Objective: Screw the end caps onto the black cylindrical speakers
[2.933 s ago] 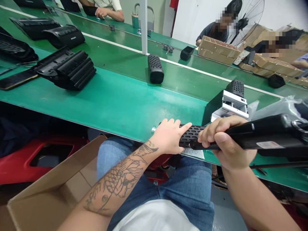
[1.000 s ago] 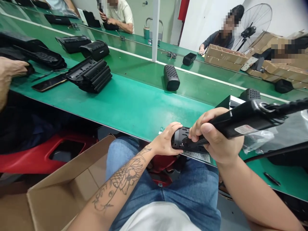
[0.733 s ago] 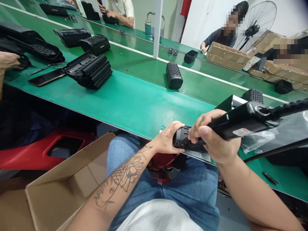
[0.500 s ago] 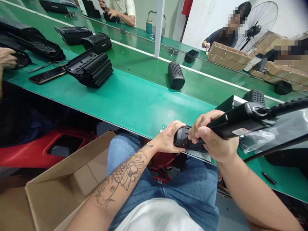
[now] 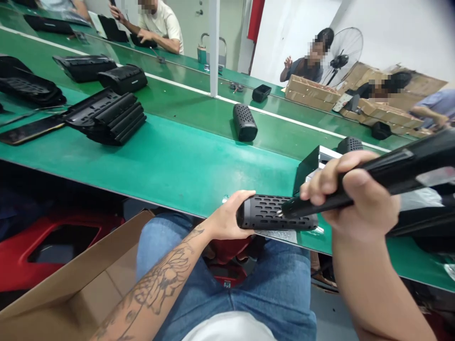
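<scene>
A black slotted housing (image 5: pixel 265 208) lies at the front edge of the green bench. My left hand (image 5: pixel 229 215) grips its left end, thumb and fingers on opposite sides. Wrapped round a black electric screwdriver (image 5: pixel 384 173) is my right hand (image 5: pixel 359 189), over the right part of the housing. The driver is tilted, its metal tip (image 5: pixel 280 214) pointing left above the slotted face; whether it touches cannot be told. Part of the housing is hidden under the driver.
A perforated black case (image 5: pixel 245 122) stands farther back on the bench (image 5: pixel 185 166). Ribbed black parts (image 5: pixel 119 118) lie at left. Behind my right hand is a dark box (image 5: pixel 307 166). An open carton (image 5: pixel 81 284) is at lower left. People sit across the bench.
My right hand and the screwdriver have lifted away to the right, uncovering more of the housing and the driver's tip. The whole view has shifted; my left hand still holds the housing.
</scene>
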A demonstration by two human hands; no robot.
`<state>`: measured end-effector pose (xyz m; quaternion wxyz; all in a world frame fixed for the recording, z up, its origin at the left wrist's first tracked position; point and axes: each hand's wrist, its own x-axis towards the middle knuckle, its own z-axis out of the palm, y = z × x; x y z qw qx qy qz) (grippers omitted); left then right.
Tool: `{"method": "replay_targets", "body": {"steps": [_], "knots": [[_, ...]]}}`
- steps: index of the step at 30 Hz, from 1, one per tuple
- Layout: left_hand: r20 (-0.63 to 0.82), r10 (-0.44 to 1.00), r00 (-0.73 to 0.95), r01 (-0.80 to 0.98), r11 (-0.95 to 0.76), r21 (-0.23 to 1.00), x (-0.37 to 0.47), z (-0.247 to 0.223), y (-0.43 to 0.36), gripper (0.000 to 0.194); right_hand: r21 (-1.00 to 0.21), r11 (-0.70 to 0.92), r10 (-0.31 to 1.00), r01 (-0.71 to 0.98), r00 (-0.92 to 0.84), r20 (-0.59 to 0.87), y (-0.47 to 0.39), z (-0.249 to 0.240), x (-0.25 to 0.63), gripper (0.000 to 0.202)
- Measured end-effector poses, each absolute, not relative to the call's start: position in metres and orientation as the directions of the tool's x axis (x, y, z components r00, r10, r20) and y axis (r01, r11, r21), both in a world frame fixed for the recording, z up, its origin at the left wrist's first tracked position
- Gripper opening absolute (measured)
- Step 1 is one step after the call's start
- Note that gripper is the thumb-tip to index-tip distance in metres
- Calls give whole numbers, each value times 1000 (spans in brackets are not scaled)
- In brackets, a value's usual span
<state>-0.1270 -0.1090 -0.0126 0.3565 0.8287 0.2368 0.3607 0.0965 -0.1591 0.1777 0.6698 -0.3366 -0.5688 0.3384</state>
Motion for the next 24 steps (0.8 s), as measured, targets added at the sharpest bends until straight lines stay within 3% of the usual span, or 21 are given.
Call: {"method": "replay_targets", "body": {"steps": [3, 6, 11, 16, 24], "knots": [[417, 717, 559, 179, -595, 783, -136, -13, -105, 98, -745, 588, 615, 313, 425, 664, -145, 179, 150, 13], [359, 841, 405, 262, -483, 836, -131, -12, -87, 96, -740, 393, 498, 545, 550, 670, -131, 159, 201, 16], [406, 901, 151, 370, -432, 822, -64, 0, -25, 94, -803, 421, 516, 422, 617, 594, -125, 127, 238, 19], [453, 891, 16, 329, -433, 839, 45, 2, 42, 96, -828, 447, 555, 339, 621, 553, -138, 128, 234, 22], [333, 942, 49, 276, -333, 902, 174, -2, 128, 95, -882, 440, 714, 169, 530, 457, -187, 134, 220, 13]]}}
